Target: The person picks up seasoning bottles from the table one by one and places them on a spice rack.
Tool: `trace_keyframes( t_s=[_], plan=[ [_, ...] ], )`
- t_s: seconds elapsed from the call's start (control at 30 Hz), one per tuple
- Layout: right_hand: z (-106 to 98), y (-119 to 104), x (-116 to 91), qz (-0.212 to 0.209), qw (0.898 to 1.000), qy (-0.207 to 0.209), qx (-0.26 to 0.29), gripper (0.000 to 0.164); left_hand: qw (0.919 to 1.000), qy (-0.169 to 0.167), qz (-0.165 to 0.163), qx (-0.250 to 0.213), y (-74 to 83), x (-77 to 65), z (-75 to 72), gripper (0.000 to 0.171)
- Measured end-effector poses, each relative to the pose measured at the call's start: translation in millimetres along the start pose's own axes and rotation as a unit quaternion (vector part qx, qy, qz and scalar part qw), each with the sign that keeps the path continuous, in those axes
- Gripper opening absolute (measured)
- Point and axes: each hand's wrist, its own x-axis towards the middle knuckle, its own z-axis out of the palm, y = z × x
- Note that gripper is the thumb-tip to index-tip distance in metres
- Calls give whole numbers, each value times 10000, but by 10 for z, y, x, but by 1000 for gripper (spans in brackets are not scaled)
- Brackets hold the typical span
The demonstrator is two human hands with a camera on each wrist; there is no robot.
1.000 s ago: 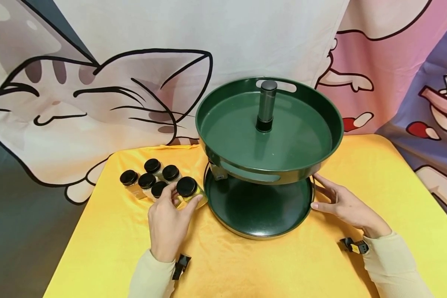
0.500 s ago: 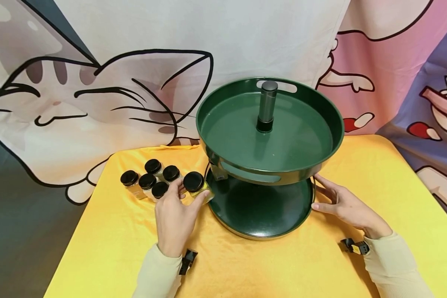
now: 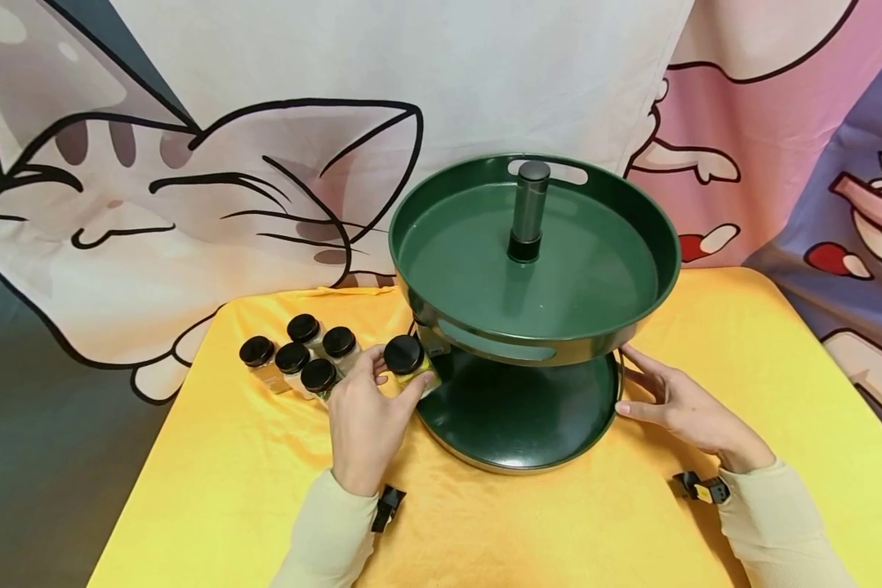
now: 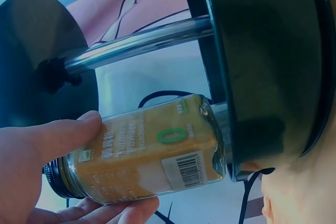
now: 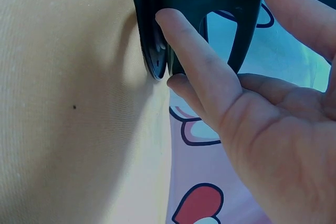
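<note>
My left hand [image 3: 371, 425] holds a black-lidded glass spice jar [image 3: 404, 357] of yellow powder between thumb and fingers, at the left edge of the lower green tray [image 3: 522, 425]. In the left wrist view the jar [image 4: 149, 148] shows a printed label and barcode, with its base right by the tray's rim [image 4: 227, 124]. My right hand [image 3: 679, 406] touches the right side of the lower tray; in the right wrist view its extended fingers [image 5: 197, 53] rest against the tray's outer wall. Above stands the round upper tray [image 3: 456, 261] on a central post [image 3: 529, 208].
Several black-lidded spice jars [image 3: 291, 358] stand in a cluster on the yellow cloth [image 3: 213, 457], left of my left hand. Another jar [image 3: 434, 341] stands inside the lower tray at the back left, partly hidden under the upper tray. A cartoon-print curtain [image 3: 338, 49] hangs behind.
My left hand has carried the spice jar rightward and slightly back, from beside the other jars to over the lower tray's left edge. The right hand has stayed at the tray.
</note>
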Motion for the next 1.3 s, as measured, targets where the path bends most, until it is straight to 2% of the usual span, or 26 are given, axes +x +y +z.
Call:
trace_keyframes(
  t_s=[0.23, 0.6, 1.3],
  plan=[
    [-22, 14, -22, 170, 9998, -41, -128, 82, 9996, -209, -181, 22, 8, 14, 117, 55],
    [-25, 10, -18, 217, 9995, -42, -219, 83, 9984, -419, -376, -20, -22, 47, 268, 58],
    [-24, 8, -8, 228, 9994, -47, -255, 83, 9969, -588, -500, 181, -138, 71, 408, 58]
  ],
)
